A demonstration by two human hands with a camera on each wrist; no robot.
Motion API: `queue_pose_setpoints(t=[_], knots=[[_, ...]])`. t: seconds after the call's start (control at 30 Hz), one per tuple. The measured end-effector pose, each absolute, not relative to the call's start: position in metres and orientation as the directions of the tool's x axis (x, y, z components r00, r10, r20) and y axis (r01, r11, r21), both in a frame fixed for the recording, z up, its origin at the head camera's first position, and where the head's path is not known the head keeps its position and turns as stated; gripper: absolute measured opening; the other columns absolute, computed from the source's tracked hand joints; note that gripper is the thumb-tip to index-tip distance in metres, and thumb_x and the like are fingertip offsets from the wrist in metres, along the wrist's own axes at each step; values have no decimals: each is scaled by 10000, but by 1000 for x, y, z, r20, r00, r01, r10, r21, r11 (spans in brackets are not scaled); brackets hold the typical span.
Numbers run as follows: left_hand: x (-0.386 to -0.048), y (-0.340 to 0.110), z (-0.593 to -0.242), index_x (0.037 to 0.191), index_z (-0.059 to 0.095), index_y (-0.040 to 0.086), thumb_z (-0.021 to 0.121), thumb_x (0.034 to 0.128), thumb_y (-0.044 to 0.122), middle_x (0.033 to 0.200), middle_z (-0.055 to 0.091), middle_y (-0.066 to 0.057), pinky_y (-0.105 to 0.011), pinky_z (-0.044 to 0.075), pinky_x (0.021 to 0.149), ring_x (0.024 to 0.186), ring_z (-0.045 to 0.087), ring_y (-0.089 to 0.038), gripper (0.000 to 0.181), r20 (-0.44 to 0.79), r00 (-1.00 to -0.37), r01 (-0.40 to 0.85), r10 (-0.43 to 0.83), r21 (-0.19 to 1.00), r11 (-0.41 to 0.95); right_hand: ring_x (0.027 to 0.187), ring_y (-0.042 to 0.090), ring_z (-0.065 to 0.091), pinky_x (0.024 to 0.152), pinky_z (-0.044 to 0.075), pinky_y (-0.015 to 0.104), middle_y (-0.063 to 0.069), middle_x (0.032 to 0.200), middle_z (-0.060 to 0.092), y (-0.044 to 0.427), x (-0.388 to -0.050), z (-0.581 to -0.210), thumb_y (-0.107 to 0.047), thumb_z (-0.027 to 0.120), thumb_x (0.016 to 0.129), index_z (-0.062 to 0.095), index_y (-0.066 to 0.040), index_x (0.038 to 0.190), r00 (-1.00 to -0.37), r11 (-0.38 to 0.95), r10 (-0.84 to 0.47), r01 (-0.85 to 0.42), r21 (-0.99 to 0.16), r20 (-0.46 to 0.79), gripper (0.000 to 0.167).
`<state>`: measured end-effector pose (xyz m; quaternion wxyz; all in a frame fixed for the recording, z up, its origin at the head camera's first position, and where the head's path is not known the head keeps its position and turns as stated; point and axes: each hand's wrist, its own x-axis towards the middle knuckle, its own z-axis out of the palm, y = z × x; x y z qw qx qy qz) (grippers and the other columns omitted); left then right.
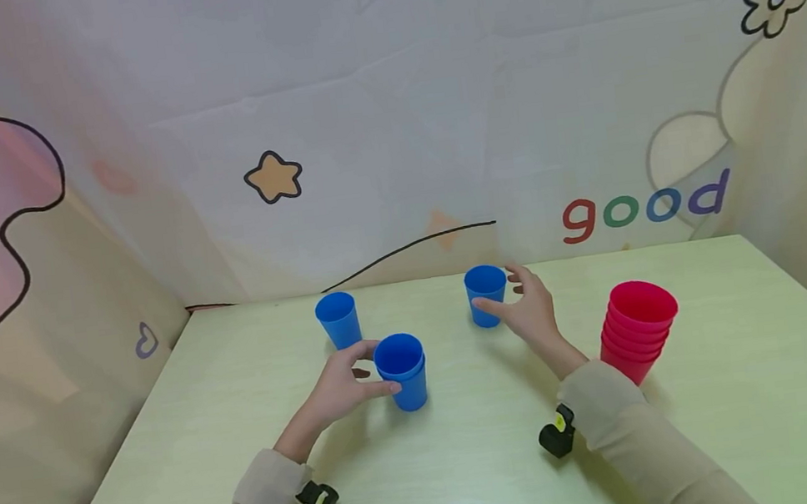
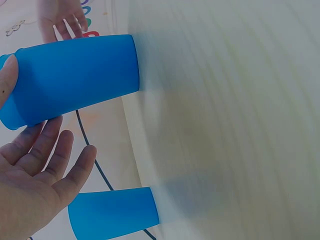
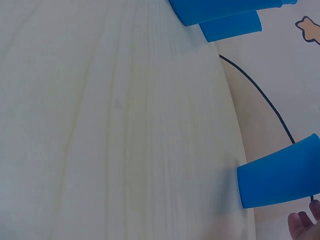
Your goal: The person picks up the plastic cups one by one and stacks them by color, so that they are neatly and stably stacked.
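Note:
Two nested blue cups [image 1: 410, 392] stand upright on the table near the middle. My left hand [image 1: 340, 387] holds them near the rim, thumb on the near side and fingers on the far side; the left wrist view shows the other fingers spread beside the cups [image 2: 80, 77]. Farther back on the right is a single blue cup [image 1: 485, 313]. My right hand [image 1: 530, 314] is around its right side, thumb in front and fingers apart from its wall. In the right wrist view, fingertips show just beyond that cup [image 3: 280, 172].
Another blue cup [image 1: 341, 324] stands behind my left hand. To the right, beside my right forearm, is a stack of several red cups [image 1: 636, 333]. A printed cloth backdrop [image 1: 377, 163] rises at the back edge of the pale table [image 1: 462, 480].

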<state>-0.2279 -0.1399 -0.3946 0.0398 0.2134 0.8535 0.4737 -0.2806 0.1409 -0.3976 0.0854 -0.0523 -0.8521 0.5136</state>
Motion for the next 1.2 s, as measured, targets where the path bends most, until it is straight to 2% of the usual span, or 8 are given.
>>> queue_pose_setpoints(t=[0.17,0.3,0.37,0.57,0.8,1.03,1.2], knots=[[-228,-139,-396,1214,514,-25,746,754,125,1150,581,-159,-495,444,852,1041,503,-311,537,135,-905,325,402,831,451,1210,351,355,904,407,500,183,1341,385,142,-295,-411,-391,716,759,293,-88,1403,-977,475,189,1,-880,101,828],[-228,-139,-395,1207,528,-4,752,752,164,1142,590,-129,-480,445,858,1037,508,-288,534,131,-905,323,404,829,456,1192,357,369,859,436,498,176,1334,397,147,-319,-440,-514,679,736,273,-117,1417,-972,532,190,-17,-847,139,888],[-228,-139,-395,1203,536,11,758,746,186,1135,597,-109,-468,449,858,1033,512,-273,537,129,-906,322,403,828,459,1187,354,376,852,442,496,172,1331,404,148,-325,-446,-520,675,735,276,-112,1414,-972,539,191,-15,-842,139,887],[-229,-140,-396,1200,543,28,769,733,209,1129,602,-78,-451,456,850,1023,518,-249,549,130,-908,322,398,825,465,1213,348,355,932,384,514,190,1333,393,137,-303,-411,-352,721,766,293,-58,1388,-978,444,200,44,-895,51,810],[-228,-140,-396,1196,537,11,753,753,200,1134,596,-110,-458,451,858,1034,510,-275,528,130,-904,325,407,827,458,1217,334,360,939,386,500,177,1338,392,135,-301,-409,-351,709,779,284,-64,1390,-979,437,199,59,-897,33,798],[-229,-140,-396,1188,545,27,756,748,192,1131,598,-90,-448,451,863,1036,511,-260,515,121,-911,312,394,827,469,1206,331,373,894,422,505,174,1335,403,136,-300,-410,-356,710,776,287,-77,1388,-977,434,207,53,-899,43,795],[-229,-140,-397,1190,542,17,756,749,196,1134,595,-105,-447,453,858,1035,509,-270,522,126,-910,317,395,825,468,1200,328,377,921,405,493,164,1333,402,137,-296,-408,-375,708,772,293,-85,1386,-977,434,208,53,-899,43,796]])
